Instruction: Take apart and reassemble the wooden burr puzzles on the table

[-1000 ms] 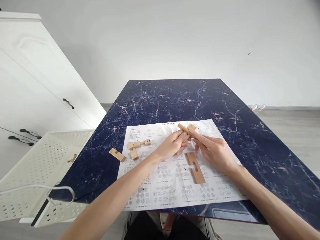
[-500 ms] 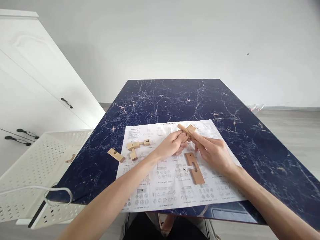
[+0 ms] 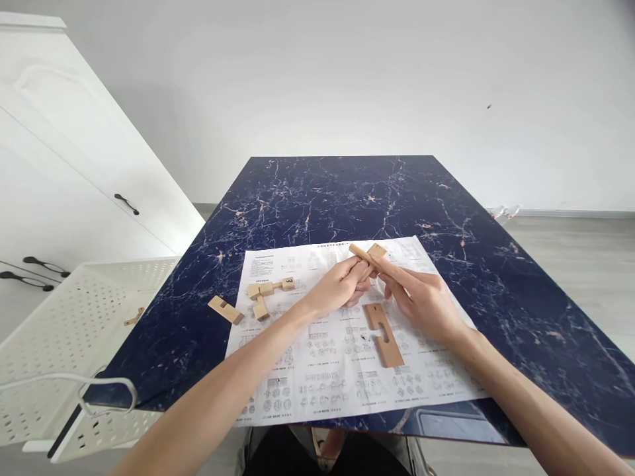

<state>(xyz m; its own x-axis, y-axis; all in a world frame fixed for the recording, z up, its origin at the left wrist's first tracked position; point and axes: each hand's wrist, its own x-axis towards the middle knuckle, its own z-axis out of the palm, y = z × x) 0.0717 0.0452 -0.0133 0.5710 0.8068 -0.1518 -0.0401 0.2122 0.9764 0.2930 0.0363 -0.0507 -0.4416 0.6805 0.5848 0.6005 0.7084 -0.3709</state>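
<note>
Over the upper part of a printed sheet [image 3: 322, 344], my left hand [image 3: 344, 283] is closed round crossed wooden puzzle pieces [image 3: 361, 252]. From the other side, my right hand [image 3: 421, 294] grips the same pieces with its thumb and fingers. One held piece points up to the left, and the marked end of another sticks out beyond my fingers; how they join is hidden. Just below my hands lies a flat wooden piece with a slot [image 3: 391, 350]. Left of my left hand, notched wooden pieces [image 3: 266, 289] lie close together, one end marked 3.
A single notched wooden block [image 3: 225, 309] lies by the sheet's left edge on the dark blue marbled table [image 3: 327, 198]. Left of the table stand a cream perforated cart [image 3: 40, 347] with a small wooden piece [image 3: 133, 317] in it and a white cabinet [image 3: 74, 152].
The whole view has shifted slightly, so things appear a little further left. Both hands keep their hold on the crossed pieces, with hardly any movement.
</note>
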